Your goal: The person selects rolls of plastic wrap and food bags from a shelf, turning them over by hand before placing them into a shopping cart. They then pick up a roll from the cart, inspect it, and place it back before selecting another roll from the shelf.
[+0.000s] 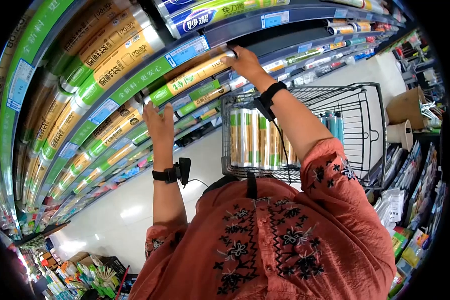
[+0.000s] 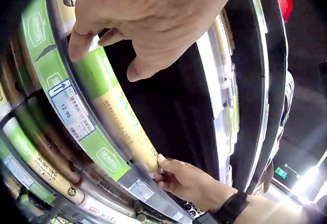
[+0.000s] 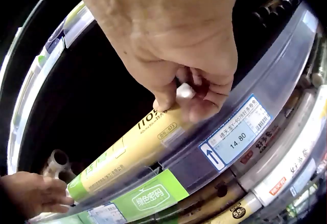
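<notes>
The cart (image 1: 226,130), sitting nearer me than the yellow-and-green roll (image 1: 195,76), is carrying more rolls (image 1: 250,137). My left hand (image 1: 158,120) is hovering open at the roll's green end, fingers parted; perhaps it's just touching, I can't quite tell. My right hand (image 1: 245,65) is pinching the roll's other end. The roll is lying along the shelf edge (image 1: 137,85), so I judge I'm handling it lengthwise; the next move is probably calling for a surer left grip, both ends staying level.
</notes>
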Demonstrator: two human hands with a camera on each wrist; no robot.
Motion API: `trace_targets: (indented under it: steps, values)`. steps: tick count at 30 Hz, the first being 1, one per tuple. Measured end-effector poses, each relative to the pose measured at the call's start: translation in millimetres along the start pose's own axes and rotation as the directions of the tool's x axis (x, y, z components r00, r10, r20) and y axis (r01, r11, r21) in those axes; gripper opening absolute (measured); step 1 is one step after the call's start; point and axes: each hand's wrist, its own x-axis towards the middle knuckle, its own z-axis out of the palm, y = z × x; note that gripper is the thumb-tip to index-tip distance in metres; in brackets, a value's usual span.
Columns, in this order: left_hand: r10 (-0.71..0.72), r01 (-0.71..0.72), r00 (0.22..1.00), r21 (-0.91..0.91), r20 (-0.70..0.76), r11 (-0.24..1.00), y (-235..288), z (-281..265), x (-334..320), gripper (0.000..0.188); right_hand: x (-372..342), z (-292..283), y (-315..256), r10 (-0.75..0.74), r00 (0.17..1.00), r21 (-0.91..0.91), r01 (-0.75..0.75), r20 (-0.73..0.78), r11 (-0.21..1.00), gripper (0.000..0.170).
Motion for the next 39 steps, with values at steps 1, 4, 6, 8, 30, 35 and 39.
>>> trace_targets:
  steps: [1, 4, 6, 8, 30, 35, 39]
  values:
    - [-0.003, 0.003, 1.0, 0.0, -0.001, 1.0, 0.1, 0.2, 1.1, 0.072, 0.5, 2.2, 3.1, -0.013, 1.0, 0.004, 0.013, -0.015, 1.0, 0.056]
    - [0.004, -0.004, 1.0, -0.022, 0.001, 1.0, -0.6, -2.0, 0.9, 0.071, 1.8, 9.1, 6.3, -0.039, 0.998, -0.007, 0.038, -0.053, 0.999, 0.056]
    - [0.025, -0.025, 1.0, -0.018, -0.003, 1.0, 1.0, -7.4, -4.5, 0.07, -2.5, 10.9, 7.5, -0.038, 0.996, -0.024, 0.036, -0.082, 0.999, 0.056]
    - [0.06, -0.06, 0.998, 0.011, -0.015, 0.998, 6.8, -14.0, -10.7, 0.069, -7.7, 11.0, 7.4, -0.048, 0.992, -0.025, 0.045, -0.117, 0.999, 0.056]
    - [0.139, -0.131, 0.984, -0.076, 0.115, 0.988, 5.7, 2.4, -13.4, 0.052, -193.4, -65.4, 106.4, 0.401, 0.914, 0.527, -0.369, 0.056, 0.766, 0.039]
    - [-0.088, 0.255, 0.871, -0.29, 0.484, 0.923, 13.3, 34.9, -45.2, 0.045, -264.8, -91.4, 176.1, 0.655, 0.751, 0.715, -0.414, -0.081, 0.563, 0.023]
    - [-0.155, 0.372, 0.763, -0.23, 0.628, 0.899, 33.2, 59.7, -73.0, 0.05, -300.2, -97.1, 214.6, 0.741, 0.665, 0.685, -0.495, -0.098, 0.535, 0.02]
